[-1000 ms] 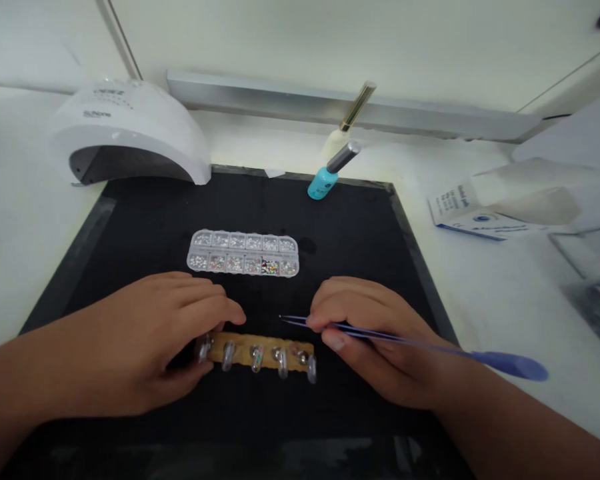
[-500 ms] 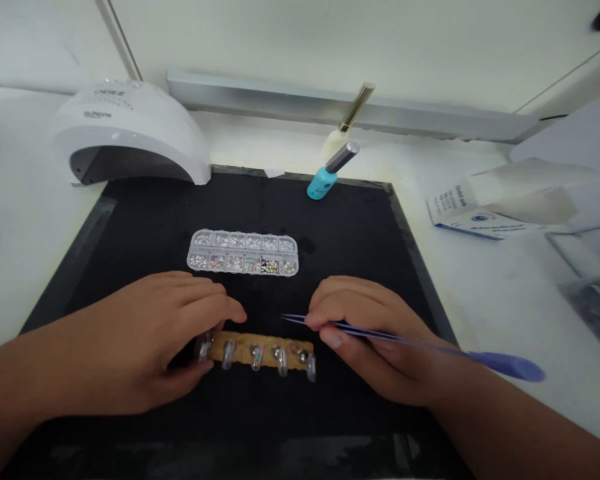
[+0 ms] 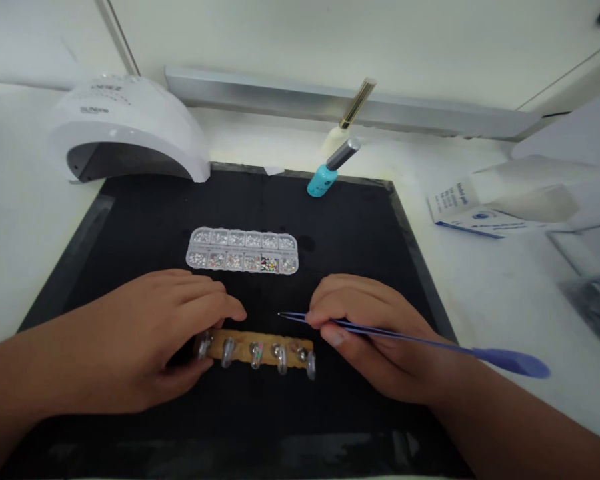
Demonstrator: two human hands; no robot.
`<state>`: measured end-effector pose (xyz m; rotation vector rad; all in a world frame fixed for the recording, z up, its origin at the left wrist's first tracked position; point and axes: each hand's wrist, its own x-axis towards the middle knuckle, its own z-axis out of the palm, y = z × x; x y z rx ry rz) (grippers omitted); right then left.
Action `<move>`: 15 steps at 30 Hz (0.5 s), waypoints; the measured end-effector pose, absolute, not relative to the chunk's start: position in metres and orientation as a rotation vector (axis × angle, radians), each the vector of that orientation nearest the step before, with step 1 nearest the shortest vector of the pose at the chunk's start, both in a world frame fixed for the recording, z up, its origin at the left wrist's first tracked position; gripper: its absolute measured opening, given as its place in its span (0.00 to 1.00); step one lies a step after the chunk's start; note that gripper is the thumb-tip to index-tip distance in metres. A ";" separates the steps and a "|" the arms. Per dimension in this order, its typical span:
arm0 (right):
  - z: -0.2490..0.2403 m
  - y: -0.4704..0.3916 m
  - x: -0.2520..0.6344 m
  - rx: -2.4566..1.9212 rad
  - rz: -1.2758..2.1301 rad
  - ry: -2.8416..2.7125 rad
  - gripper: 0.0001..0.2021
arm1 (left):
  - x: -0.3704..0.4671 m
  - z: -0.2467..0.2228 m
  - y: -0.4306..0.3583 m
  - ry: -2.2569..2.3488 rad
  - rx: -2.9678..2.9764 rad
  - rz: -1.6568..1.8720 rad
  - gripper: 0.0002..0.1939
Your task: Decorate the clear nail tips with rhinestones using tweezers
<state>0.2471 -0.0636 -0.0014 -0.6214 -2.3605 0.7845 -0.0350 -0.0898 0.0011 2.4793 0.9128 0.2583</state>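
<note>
Almost nothing had changed; only the view had shifted a little, so the arrangement stayed the same. The left hand point(image 3: 155, 333) grasped the left end of the brown strip point(image 3: 268, 341), near the middle of the near half of the black mat point(image 3: 355, 233). The right hand point(image 3: 375, 313) held the purple tweezers point(image 3: 513, 362), their tips above the strip's far side. The rhinestone case point(image 3: 243, 251) lay farther toward the mat's far edge. The left fingers partly hid the strip's end and one clear nail piece point(image 3: 203, 346). Whether the tips carried a small stone, I could not tell.
</note>
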 end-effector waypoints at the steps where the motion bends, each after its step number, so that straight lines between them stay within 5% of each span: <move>1: -0.002 -0.064 0.247 -0.619 0.785 -2.361 0.06 | -0.035 0.001 -0.089 0.911 2.480 0.259 0.19; 15: -0.001 -0.063 0.245 -0.593 0.784 -2.363 0.06 | -0.034 0.002 -0.089 0.916 2.477 0.254 0.18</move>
